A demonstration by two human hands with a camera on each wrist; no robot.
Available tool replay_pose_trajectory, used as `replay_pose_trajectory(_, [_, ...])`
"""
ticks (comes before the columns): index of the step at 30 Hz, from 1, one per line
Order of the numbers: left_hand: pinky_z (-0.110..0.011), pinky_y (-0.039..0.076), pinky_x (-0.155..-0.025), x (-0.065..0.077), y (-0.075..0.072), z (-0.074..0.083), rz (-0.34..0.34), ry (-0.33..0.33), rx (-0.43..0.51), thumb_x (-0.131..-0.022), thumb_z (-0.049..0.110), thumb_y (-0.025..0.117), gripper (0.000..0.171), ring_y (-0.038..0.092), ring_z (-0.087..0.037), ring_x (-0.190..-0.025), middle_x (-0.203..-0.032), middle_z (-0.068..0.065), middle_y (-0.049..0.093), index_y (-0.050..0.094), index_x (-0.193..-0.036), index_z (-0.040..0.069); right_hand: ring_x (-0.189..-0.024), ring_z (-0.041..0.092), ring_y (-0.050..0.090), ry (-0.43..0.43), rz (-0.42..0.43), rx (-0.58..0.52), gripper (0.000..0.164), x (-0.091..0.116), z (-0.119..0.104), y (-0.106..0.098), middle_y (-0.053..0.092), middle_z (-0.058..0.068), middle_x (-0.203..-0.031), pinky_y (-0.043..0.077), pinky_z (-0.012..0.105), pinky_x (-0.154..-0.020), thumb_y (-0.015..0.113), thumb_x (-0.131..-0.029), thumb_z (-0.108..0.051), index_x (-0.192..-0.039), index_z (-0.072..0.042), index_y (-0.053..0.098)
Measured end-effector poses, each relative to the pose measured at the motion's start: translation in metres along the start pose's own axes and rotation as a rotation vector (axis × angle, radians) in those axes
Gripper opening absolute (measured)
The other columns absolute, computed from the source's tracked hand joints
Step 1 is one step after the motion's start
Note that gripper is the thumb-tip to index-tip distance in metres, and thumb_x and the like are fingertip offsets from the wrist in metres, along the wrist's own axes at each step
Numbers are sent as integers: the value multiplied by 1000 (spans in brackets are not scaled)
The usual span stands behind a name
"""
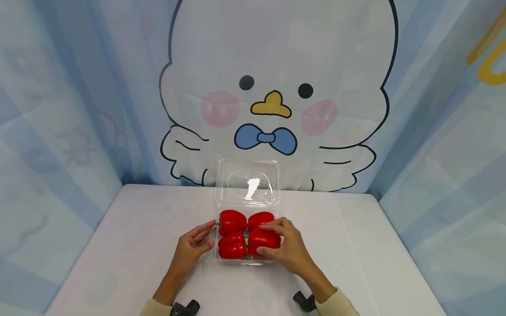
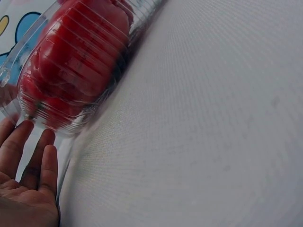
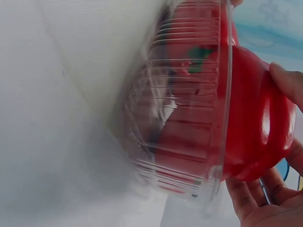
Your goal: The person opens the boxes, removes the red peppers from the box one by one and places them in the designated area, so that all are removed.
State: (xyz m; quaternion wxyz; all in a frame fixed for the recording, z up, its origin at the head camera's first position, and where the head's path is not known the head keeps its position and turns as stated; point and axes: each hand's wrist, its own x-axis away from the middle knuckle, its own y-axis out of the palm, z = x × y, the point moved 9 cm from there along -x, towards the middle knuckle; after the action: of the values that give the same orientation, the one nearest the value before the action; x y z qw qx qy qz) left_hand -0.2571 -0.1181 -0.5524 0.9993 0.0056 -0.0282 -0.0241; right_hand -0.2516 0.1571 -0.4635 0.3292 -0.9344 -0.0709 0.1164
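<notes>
Several red bell peppers (image 1: pixel 232 222) sit in a clear plastic clamshell box (image 1: pixel 247 262), whose lid (image 1: pixel 233 175) stands raised at the back. My right hand (image 1: pixel 290 245) grips the front right bell pepper (image 1: pixel 262 239) between thumb and fingers. In the right wrist view this pepper (image 3: pixel 258 113) rises above the box rim. My left hand (image 1: pixel 191 245) is at the box's left side, fingers extended, with the fingertips (image 2: pixel 47 137) right at the ribbed wall. A green stem (image 1: pixel 217 224) shows beside the left fingertips in the head view.
The box stands on a white-covered table (image 1: pixel 130 245), near its back edge. Behind it hangs a light blue curtain (image 1: pixel 138 87) with a cartoon chick print. Similar curtains enclose the left and right sides. Black wrist devices (image 1: pixel 186 308) show by both sleeves.
</notes>
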Motion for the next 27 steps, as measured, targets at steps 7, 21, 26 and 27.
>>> replay_pose_trajectory(7, [-25, 51, -110, -1, -1, -1, 5, -1, -8, -94, 7, 80, 60, 54, -33, -148, -156, -8, 61, 59, -150, 10, -122, 21, 62, -16, 14, -48, 55, -2, -7, -10, 65, -4, -122, 63, 46, -100, 98, -75, -16, -126, -25, 78])
replay_pose_trajectory(21, [-22, 51, -111, -2, 0, -3, -15, -20, 31, -95, 7, 79, 59, 55, -29, -149, -156, -6, 61, 60, -150, 12, -124, 23, 62, -12, 80, 1, 57, -10, -4, -46, 65, 0, -128, 62, 48, -103, 96, -79, -20, -132, -22, 75])
replay_pose_trajectory(26, [-24, 51, -111, -2, 1, -3, -12, -21, 29, -95, 7, 79, 60, 55, -31, -148, -156, -7, 60, 59, -151, 11, -126, 26, 62, -21, 106, 13, 57, -12, -1, -59, 64, 3, -131, 63, 48, -101, 95, -80, -19, -134, -19, 74])
replay_pose_trajectory(27, [-23, 51, -110, -2, 1, -3, -11, -23, 28, -95, 6, 79, 60, 55, -31, -148, -156, -7, 60, 59, -150, 11, -126, 27, 62, -19, 110, 12, 57, -12, 0, -61, 64, 4, -131, 63, 48, -101, 95, -80, -20, -134, -19, 74])
